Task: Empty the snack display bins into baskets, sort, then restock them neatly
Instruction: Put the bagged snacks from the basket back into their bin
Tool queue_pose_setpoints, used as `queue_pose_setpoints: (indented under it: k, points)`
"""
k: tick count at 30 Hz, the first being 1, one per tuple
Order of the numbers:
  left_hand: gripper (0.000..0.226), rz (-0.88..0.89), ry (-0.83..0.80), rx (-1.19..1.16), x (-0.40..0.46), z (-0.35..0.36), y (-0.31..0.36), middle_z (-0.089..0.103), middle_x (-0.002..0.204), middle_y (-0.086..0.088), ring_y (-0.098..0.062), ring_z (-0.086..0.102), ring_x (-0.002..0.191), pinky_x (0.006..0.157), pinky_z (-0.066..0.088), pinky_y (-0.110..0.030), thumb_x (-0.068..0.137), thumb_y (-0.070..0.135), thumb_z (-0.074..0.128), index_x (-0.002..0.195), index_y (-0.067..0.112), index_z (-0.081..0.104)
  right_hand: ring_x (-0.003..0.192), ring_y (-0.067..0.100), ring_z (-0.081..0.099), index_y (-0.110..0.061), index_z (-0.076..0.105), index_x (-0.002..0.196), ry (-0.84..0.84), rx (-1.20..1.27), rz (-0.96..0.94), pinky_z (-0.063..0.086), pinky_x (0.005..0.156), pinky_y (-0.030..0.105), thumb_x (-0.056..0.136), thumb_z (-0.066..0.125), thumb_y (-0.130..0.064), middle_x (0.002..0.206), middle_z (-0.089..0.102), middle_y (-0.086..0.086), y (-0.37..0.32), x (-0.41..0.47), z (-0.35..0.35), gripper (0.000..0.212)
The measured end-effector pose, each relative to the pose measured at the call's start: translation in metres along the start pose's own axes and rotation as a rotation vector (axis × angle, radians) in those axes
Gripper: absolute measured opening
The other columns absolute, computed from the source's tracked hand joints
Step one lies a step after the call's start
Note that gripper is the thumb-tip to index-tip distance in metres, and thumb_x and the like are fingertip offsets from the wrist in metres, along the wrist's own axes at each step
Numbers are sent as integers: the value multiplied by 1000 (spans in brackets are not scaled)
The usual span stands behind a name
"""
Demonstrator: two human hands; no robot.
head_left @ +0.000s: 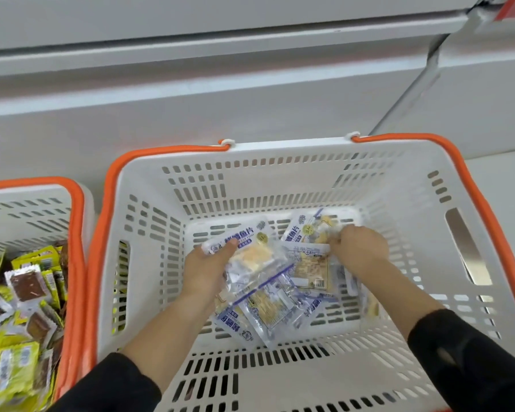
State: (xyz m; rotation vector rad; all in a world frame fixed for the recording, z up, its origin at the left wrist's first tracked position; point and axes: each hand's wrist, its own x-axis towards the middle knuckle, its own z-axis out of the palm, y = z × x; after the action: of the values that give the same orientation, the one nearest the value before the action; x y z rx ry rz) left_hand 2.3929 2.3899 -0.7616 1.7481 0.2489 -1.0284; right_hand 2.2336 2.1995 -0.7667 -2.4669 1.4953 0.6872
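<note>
Hands reach down into the white basket with orange handles. Left hand grips a blue-and-white fish snack packet, thumb laid across its top edge, the other fingers hidden beneath it. Right hand is curled over a second packet toward the far right of the basket floor, pinching it. More of the same packets lie loose and overlapping between the forearms. A neighbouring basket on the left holds a heap of yellow and brown snack packs
</note>
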Motion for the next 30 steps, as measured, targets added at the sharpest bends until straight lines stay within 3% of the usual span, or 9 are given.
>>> queue_pose_setpoints:
  k: [6, 8, 12, 14, 18, 20, 22, 26, 30]
  points:
    - [31, 11, 109, -127, 1, -1, 10, 67, 83, -10, -21, 56, 58, 72, 54, -38, 89, 30, 69, 106, 6, 59, 47, 15, 27, -13, 32, 57, 264, 783, -69, 20, 45, 25, 92, 49, -10, 51, 30, 1, 12, -28, -40, 39]
    - [18, 93, 103, -144, -1, -1, 14, 64, 70, -8, -20, 55, 52, 52, 51, -23, 91, 24, 66, 102, 9, 66, 47, 9, 24, -10, 37, 60, 227, 987, -131, 18, 46, 22, 95, 50, -9, 54, 28, 0, 15, -34, -43, 37]
    - [15, 250, 153, -211, -9, -5, 27, 73, 86, 6, -3, 69, 77, 74, 56, -21, 91, 20, 66, 103, 13, 70, 53, 7, 41, -10, 64, 80, 235, 1096, -245, 37, 58, 30, 97, 54, -18, 56, 47, -5, 13, -43, -43, 22]
    - [12, 359, 113, -132, -18, -4, 38, 71, 74, 17, 11, 65, 69, 66, 51, -8, 92, 22, 64, 99, 15, 71, 64, 2, 58, -26, 69, 85, 232, 1146, -312, 49, 62, 26, 94, 59, -20, 67, 66, -13, 8, -49, -50, 15]
    - [26, 360, -260, 223, -39, 6, 50, 60, 56, 30, 16, 58, 62, 62, 37, 6, 101, 37, 41, 89, 24, 62, 80, 11, 70, -32, 73, 81, -15, 1076, -414, 57, 74, 32, 83, 72, -21, 81, 75, -8, -15, -55, -55, 11]
    - [29, 289, -446, 369, -41, 10, 42, 62, 94, 31, 9, 55, 97, 95, 36, -8, 97, 53, 38, 109, 33, 55, 75, 7, 69, -34, 71, 76, 10, 990, -423, 54, 75, 28, 81, 75, -23, 76, 74, -7, -29, -54, -49, 12]
    - [39, 258, -552, 447, -40, 12, 28, 65, 113, 20, 1, 60, 106, 99, 44, -23, 92, 48, 55, 127, 32, 47, 69, 4, 67, -29, 71, 75, 14, 993, -411, 51, 69, 21, 80, 77, -26, 72, 72, -8, -43, -52, -40, 8]
    - [38, 252, -353, 455, -22, 8, -1, 65, 120, 7, 1, 63, 95, 76, 47, -12, 88, 21, 70, 120, 28, 51, 81, 8, 64, -20, 70, 90, 84, 1008, -216, 47, 74, 23, 88, 68, -34, 85, 69, -8, -47, -29, -22, 14]
    - [71, 30, -53, 85, 1, -4, -10, 48, 145, -5, -28, 45, 132, 110, 34, -53, 84, 25, 73, 145, 17, 37, 105, 21, 59, -15, 34, 146, -160, 472, -116, 47, 86, 28, 91, 62, -38, 130, 57, 7, -39, -9, 8, 67]
